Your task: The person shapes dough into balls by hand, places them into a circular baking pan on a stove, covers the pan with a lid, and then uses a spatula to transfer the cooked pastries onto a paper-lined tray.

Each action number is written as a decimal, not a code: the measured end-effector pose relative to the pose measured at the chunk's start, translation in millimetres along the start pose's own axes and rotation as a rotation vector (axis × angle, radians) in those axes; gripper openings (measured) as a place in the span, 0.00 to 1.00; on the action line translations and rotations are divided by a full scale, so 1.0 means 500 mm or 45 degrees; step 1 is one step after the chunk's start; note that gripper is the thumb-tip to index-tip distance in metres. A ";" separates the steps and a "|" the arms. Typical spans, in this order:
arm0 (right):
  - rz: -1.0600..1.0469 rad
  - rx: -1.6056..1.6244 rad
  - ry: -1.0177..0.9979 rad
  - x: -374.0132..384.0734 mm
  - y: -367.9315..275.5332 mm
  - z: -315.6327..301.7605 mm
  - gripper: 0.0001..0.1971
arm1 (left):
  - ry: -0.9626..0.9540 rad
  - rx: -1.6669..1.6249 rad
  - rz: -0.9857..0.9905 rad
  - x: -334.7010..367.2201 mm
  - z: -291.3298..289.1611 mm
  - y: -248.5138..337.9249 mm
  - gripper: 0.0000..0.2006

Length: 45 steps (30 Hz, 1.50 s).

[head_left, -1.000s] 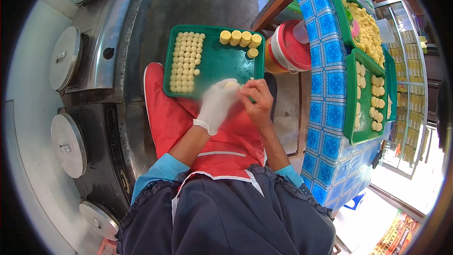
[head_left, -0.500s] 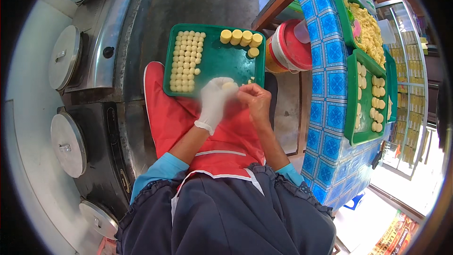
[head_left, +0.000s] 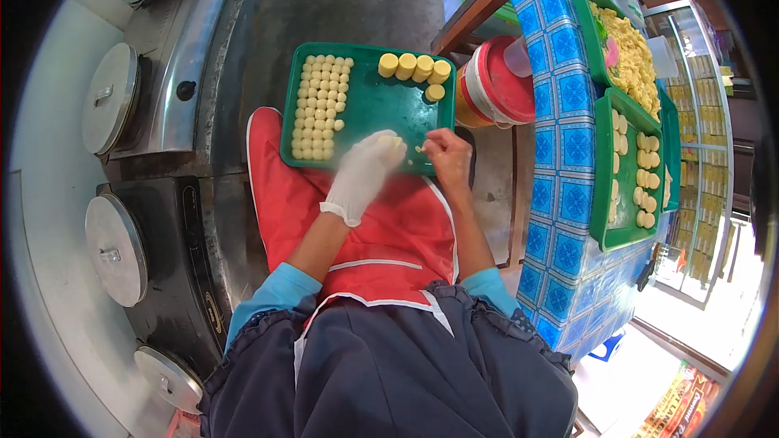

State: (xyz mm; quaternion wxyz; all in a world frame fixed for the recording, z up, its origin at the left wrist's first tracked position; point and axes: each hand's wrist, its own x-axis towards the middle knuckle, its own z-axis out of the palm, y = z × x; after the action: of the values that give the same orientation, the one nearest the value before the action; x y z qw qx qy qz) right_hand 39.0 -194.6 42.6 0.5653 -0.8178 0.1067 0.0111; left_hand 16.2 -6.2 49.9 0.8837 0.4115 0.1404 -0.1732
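Gloved left hand (head_left: pixel 363 174) cupping yellow dough (head_left: pixel 389 143); bare right hand (head_left: pixel 445 156) at three o'clock pinching a crumb (head_left: pixel 419 149) over green tray (head_left: pixel 369 105).

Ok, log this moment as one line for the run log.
left hand: gloved, holding yellow dough piece | right hand: bare, pinching small bit at it | green tray on lap: rows of small balls, thick slices

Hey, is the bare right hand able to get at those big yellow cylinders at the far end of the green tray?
Probably yes. The right hand rests at the green tray near edge, and only bare tray surface lies between it and the yellow cylinders.
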 end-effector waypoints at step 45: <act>-0.471 0.924 -0.016 -0.040 -0.141 0.099 0.44 | 0.109 -0.392 0.031 -0.023 0.081 -0.002 0.20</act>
State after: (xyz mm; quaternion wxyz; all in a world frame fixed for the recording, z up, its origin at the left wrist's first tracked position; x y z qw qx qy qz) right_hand 37.5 -121.7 92.9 0.8103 -0.5707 -0.0488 -0.1242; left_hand 9.8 -36.2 78.6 0.9317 0.2797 0.1979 -0.1211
